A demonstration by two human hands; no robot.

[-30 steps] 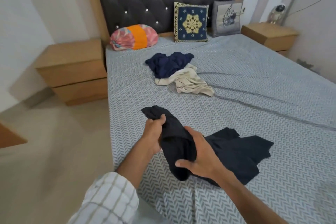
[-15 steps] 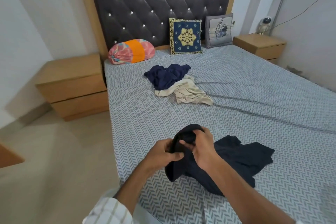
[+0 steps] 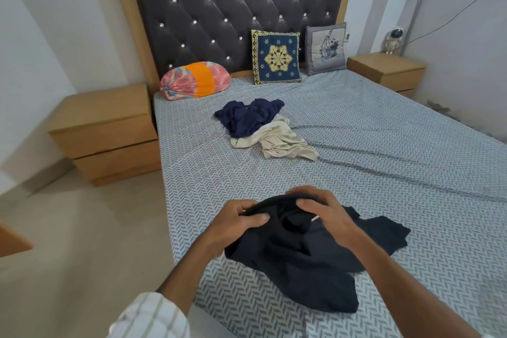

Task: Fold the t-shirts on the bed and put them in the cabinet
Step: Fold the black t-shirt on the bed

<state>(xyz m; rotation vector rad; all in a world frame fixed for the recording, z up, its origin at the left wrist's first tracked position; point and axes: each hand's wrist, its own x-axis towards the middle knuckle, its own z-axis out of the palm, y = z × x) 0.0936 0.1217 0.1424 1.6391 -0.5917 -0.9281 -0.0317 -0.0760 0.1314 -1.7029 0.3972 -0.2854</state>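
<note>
A crumpled black t-shirt [image 3: 301, 261] lies on the near part of the bed [image 3: 384, 162], which has a grey herringbone sheet. My left hand [image 3: 236, 221] pinches its upper edge on the left. Right beside it, my right hand [image 3: 319, 207] grips the same edge with curled fingers. The held part is lifted slightly off the sheet. Farther up the bed, a navy blue t-shirt [image 3: 248, 118] lies bunched up, partly on top of a beige t-shirt [image 3: 279, 141]. No cabinet shows in this view.
A pink and orange bolster [image 3: 194, 79], a blue patterned cushion [image 3: 275, 56] and a grey cushion [image 3: 326, 48] lean at the tufted headboard. Wooden nightstands stand at the left [image 3: 107, 132] and the right [image 3: 389, 71] of the bed. Bare floor [image 3: 82, 241] lies to the left.
Both hands have come together on the black t-shirt's upper edge and shifted right over the bed. The shirt has spread lower and wider on the sheet. The view has tilted up.
</note>
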